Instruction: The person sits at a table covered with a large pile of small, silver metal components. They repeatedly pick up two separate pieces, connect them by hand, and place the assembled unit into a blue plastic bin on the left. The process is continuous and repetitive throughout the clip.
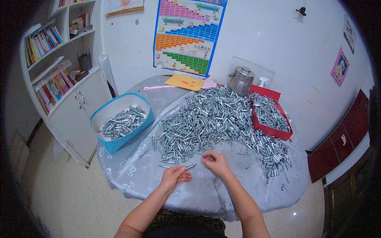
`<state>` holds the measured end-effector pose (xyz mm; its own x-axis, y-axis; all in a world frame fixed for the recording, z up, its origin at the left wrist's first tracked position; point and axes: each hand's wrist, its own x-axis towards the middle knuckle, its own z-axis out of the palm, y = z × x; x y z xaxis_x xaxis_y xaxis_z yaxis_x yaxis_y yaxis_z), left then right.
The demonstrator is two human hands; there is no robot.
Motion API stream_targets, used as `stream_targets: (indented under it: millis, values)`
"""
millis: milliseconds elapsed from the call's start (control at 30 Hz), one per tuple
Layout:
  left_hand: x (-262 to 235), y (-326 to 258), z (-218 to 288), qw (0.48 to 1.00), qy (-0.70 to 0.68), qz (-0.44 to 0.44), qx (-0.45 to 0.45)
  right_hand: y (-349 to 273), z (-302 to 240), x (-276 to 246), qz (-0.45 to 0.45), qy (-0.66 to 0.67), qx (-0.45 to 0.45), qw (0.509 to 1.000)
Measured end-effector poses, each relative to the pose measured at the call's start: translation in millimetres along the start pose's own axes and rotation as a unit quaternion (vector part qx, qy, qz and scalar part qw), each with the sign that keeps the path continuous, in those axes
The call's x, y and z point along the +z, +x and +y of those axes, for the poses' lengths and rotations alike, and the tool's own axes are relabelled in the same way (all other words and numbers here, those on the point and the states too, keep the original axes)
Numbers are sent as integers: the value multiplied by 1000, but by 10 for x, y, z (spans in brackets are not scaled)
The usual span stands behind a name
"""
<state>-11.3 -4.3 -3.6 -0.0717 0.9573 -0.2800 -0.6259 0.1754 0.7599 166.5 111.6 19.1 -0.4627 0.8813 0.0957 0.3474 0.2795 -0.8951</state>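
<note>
Head view: desk [190,198], under patterned silver-grey cloth, is carrying a wide heap of metal sleeve anchor bolts [206,119]. Blue open box [131,137] is standing left of heap, holding more bolts; red open box [274,133] is sitting right, also holding bolts. Steel lidded canister [240,82] is standing behind heap, yellow envelope [184,82] is lying left of it. Left hand [174,177]: grip is pinching one single bolt [190,166], which is pointing rightward near heap's front edge. Right hand [215,164] is hovering just beside bolt's tip, fingers curling toward thumb; can't tell if grip is pinching anything.
</note>
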Motion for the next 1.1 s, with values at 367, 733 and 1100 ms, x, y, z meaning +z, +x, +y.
stream_targets:
  millis: [367, 733, 1100]
  values:
    - [17, -3, 12, 1000, 12, 16, -9, -173, -89, 91, -83, 103, -78, 988]
    - [84, -48, 12, 998, 40, 38, 6, -250, -179, 214, -19, 132, 10, 991]
    - [44, -19, -37, 998, 10, 45, 35, -249, -69, 164, -58, 115, -20, 991]
